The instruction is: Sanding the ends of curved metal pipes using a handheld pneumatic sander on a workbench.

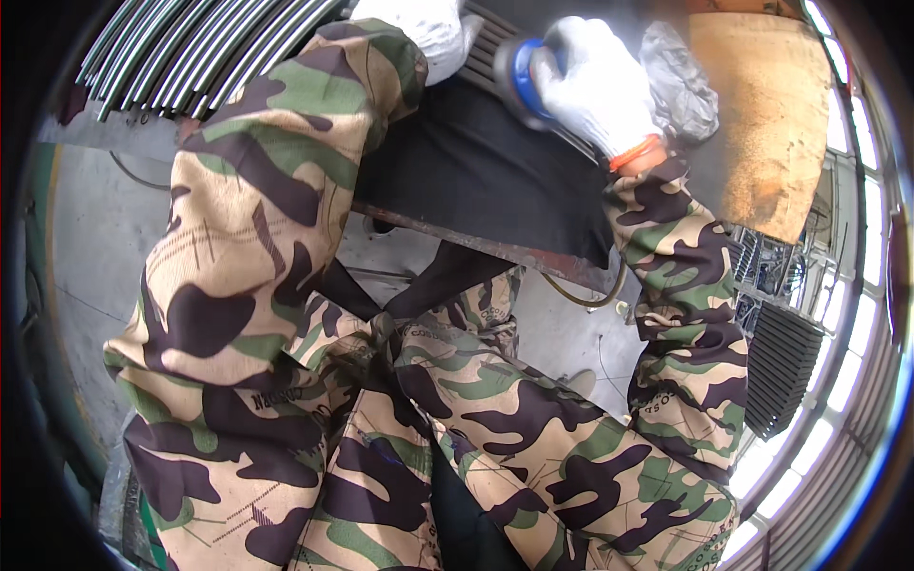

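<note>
Grinder (522, 81): long axis runs left to right, blue collar leftward | right hand (600, 81): gloved, closed around grinder | left hand (428, 29): gloved, just left of it, grip cannot be told

two gloved hands, left hand (428, 29) and right hand (595, 81), one blue-ringed power tool (522, 76), one crumpled plastic bag (681, 86).

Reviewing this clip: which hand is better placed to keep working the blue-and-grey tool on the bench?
Probably the right hand: its white glove already wraps the blue-and-grey tool over the dark bench. The left hand rests beside it at the top edge, partly out of view, apparently steadying only.
</note>
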### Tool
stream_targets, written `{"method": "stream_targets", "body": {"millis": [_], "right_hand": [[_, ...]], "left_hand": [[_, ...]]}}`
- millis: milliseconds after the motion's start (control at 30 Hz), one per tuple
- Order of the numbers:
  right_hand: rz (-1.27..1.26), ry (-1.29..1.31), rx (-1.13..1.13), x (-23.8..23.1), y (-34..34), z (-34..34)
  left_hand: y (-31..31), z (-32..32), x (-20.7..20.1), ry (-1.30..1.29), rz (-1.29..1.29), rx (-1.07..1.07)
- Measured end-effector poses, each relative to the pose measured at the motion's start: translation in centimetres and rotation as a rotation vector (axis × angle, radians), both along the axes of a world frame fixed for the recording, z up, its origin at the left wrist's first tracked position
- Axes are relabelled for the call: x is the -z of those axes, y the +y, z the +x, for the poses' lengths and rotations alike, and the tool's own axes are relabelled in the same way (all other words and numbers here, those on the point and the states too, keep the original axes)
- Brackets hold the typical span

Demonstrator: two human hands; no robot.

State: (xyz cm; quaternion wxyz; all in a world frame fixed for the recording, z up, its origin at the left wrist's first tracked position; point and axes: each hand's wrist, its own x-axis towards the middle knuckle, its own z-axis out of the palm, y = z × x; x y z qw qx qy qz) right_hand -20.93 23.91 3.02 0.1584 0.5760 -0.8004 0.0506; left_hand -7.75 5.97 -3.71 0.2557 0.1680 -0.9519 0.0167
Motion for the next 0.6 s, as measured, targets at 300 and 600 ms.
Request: {"method": "stream_targets", "body": {"millis": [300,600], "right_hand": [[-0.021,0.012,-0.005,-1.4,-0.9,-0.7],[-0.005,0.001,0.023,-1.5,-0.7,-1.0]], "left_hand": [[-0.9,-0.7,0.0,-0.015,-0.070,0.029],[2.0,3.7,-0.4,-0.008,-0.067,0.049]]}}
